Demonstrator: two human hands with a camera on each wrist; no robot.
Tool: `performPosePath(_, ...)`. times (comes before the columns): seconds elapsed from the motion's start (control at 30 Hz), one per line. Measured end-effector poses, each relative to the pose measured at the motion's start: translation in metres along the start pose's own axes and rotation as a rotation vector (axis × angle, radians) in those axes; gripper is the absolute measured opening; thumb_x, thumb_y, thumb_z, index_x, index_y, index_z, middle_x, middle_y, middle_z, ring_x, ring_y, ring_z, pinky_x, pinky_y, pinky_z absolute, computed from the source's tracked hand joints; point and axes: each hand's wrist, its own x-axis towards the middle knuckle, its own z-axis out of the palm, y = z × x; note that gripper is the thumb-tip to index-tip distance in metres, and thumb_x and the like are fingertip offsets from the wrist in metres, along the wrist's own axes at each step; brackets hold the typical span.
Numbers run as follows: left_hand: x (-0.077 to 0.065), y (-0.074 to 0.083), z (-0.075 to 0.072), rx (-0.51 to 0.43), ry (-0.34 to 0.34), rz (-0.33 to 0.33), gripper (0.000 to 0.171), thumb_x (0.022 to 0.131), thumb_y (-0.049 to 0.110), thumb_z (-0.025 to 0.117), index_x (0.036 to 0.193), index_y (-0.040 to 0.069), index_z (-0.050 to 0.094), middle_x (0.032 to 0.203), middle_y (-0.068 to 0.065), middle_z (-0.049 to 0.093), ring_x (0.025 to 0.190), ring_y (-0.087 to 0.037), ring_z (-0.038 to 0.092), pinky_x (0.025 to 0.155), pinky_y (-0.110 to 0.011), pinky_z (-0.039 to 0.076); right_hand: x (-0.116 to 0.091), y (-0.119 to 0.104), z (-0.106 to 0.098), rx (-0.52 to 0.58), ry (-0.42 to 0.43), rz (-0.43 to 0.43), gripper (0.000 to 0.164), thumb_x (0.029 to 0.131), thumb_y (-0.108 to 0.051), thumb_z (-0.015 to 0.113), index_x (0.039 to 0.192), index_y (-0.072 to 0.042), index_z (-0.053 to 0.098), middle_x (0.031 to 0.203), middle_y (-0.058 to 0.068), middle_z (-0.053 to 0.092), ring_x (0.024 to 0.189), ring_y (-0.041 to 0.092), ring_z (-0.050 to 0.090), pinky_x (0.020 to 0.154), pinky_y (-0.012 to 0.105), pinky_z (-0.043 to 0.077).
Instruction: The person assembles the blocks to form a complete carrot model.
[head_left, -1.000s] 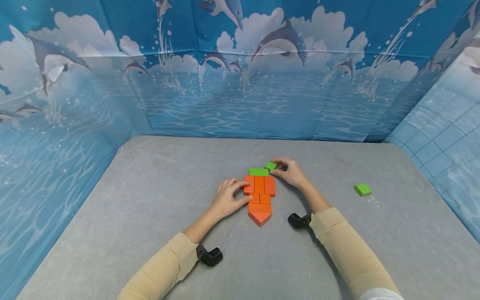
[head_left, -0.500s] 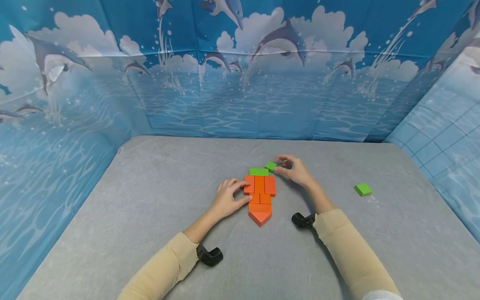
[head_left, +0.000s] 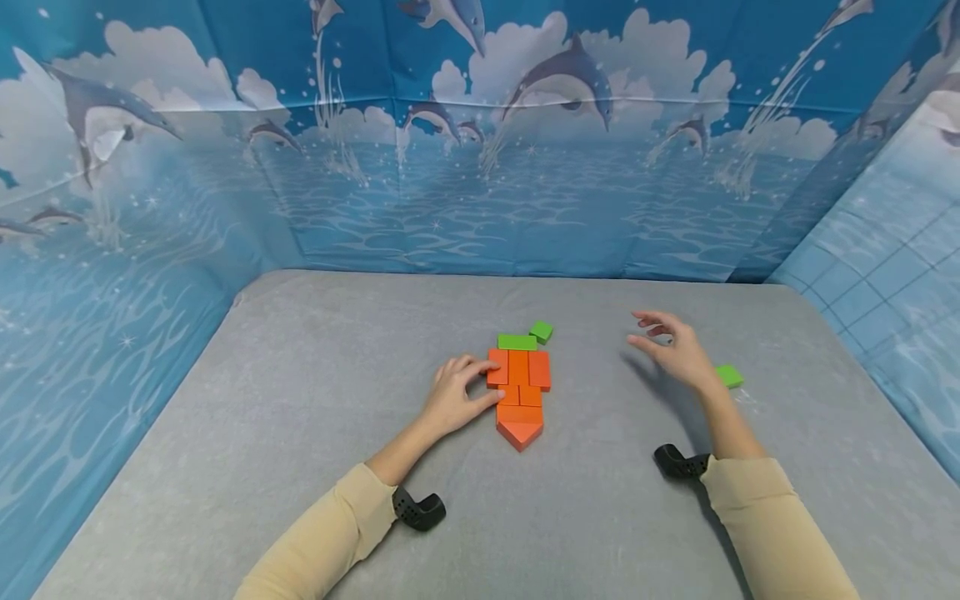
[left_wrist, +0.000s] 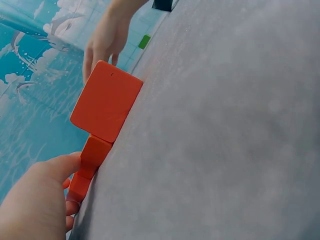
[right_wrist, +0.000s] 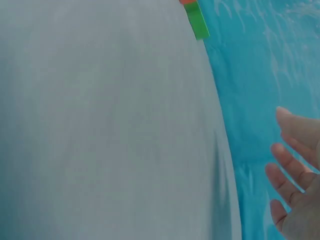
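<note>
Several flat orange blocks [head_left: 518,367] lie together on the grey tabletop, a pointed orange block [head_left: 519,423] at their near end. A green rectangular block [head_left: 517,342] lies across their far end, with a small green block [head_left: 542,332] tilted at its right corner. My left hand [head_left: 453,396] rests at the left side of the orange group, thumb and index fingertips touching it; the left wrist view has the thumb against an orange side. Away to the right, my right hand [head_left: 675,346] is raised over the table with fingers spread and holding nothing.
Another green block [head_left: 730,376] lies on the right of the grey tabletop [head_left: 337,350], partly hidden behind the right wrist. A dolphin-print curtain [head_left: 480,208] hangs along the back and sides. Each wrist wears a black device [head_left: 420,510].
My right hand has let go of the small green block and moved right, above the table near the loose green block. The left hand and the orange blocks have stayed put.
</note>
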Motion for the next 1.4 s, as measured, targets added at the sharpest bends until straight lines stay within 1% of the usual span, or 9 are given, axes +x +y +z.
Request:
performPosePath(0.3,0.001,-0.002,0.0,0.018,-0.004,-0.003,0.043,0.081,0.037,0.067,0.118,0.016,0.061,0.109,-0.004,0.056,0.102,-0.022,0.046,0.095,-0.046,0.03,-0.039,0.021,-0.031,-0.093,0.107,0.046,0.047,0.09,-0.022,0.059,0.127,0.005,0.047,0.117,0.027,0.048,0.101,0.041,0.045,0.076,0.05,0.038)
performPosePath(0.47,0.0,-0.002,-0.001,0.018,-0.007,-0.009,0.043,0.08,0.037,0.067,0.118,0.017,0.061,0.11,-0.005,0.056,0.102,-0.022,0.045,0.095,-0.046,0.029,-0.058,0.027,-0.045,-0.128,0.133,0.096,0.049,0.09,-0.022,0.058,0.127,0.008,0.045,0.116,0.029,0.048,0.101,0.041,0.044,0.066,0.027,0.04)
performPosePath(0.53,0.0,-0.002,-0.001,0.021,-0.008,-0.01,0.043,0.08,0.037,0.067,0.118,0.017,0.061,0.11,-0.005,0.056,0.102,-0.022,0.045,0.095,-0.045,0.029,-0.064,0.029,-0.048,-0.136,0.144,0.118,0.049,0.091,-0.023,0.057,0.127,0.008,0.045,0.117,0.029,0.047,0.101,0.04,0.044,0.064,0.023,0.038)
performPosePath(0.6,0.0,-0.001,-0.001,0.023,-0.008,-0.009,0.043,0.08,0.037,0.067,0.118,0.017,0.061,0.109,-0.004,0.056,0.102,-0.021,0.045,0.095,-0.045,0.03,-0.069,0.031,-0.05,-0.142,0.151,0.131,0.049,0.091,-0.022,0.056,0.127,0.008,0.045,0.119,0.031,0.046,0.103,0.042,0.042,0.067,0.03,0.04)
performPosePath(0.7,0.0,-0.001,-0.001,0.023,-0.002,-0.002,0.043,0.08,0.037,0.067,0.118,0.017,0.061,0.108,-0.004,0.057,0.101,-0.022,0.046,0.094,-0.045,0.031,-0.074,0.036,-0.051,-0.144,0.161,0.157,0.049,0.092,-0.022,0.055,0.128,0.01,0.044,0.121,0.034,0.043,0.105,0.047,0.04,0.072,0.048,0.04)
performPosePath(0.8,0.0,0.0,-0.001,0.017,-0.001,-0.004,0.043,0.08,0.036,0.068,0.118,0.016,0.061,0.109,-0.004,0.057,0.1,-0.022,0.046,0.094,-0.045,0.03,-0.077,0.041,-0.05,-0.15,0.175,0.195,0.05,0.092,-0.023,0.055,0.128,0.01,0.044,0.121,0.035,0.041,0.105,0.05,0.04,0.077,0.057,0.037)
performPosePath(0.87,0.0,0.0,-0.001,0.014,0.0,-0.003,0.043,0.08,0.036,0.068,0.118,0.016,0.061,0.108,-0.005,0.057,0.1,-0.022,0.046,0.094,-0.045,0.03,-0.078,0.044,-0.049,-0.165,0.179,0.222,0.051,0.091,-0.024,0.056,0.127,0.011,0.044,0.12,0.035,0.041,0.105,0.049,0.04,0.076,0.055,0.037)
performPosePath(1.1,-0.001,0.0,0.0,0.009,-0.003,0.002,0.042,0.08,0.036,0.068,0.117,0.016,0.061,0.107,-0.005,0.056,0.099,-0.022,0.046,0.094,-0.046,0.031,-0.079,0.053,-0.048,-0.234,0.188,0.267,0.053,0.089,-0.027,0.059,0.124,0.011,0.047,0.117,0.033,0.045,0.098,0.043,0.047,0.062,0.031,0.038)
performPosePath(1.4,0.0,0.001,0.0,0.012,-0.007,-0.005,0.043,0.08,0.036,0.067,0.117,0.016,0.061,0.108,-0.005,0.056,0.101,-0.022,0.046,0.095,-0.046,0.03,-0.079,0.059,-0.044,-0.268,0.195,0.252,0.045,0.091,-0.02,0.057,0.123,0.01,0.048,0.116,0.033,0.045,0.1,0.046,0.046,0.072,0.051,0.042)
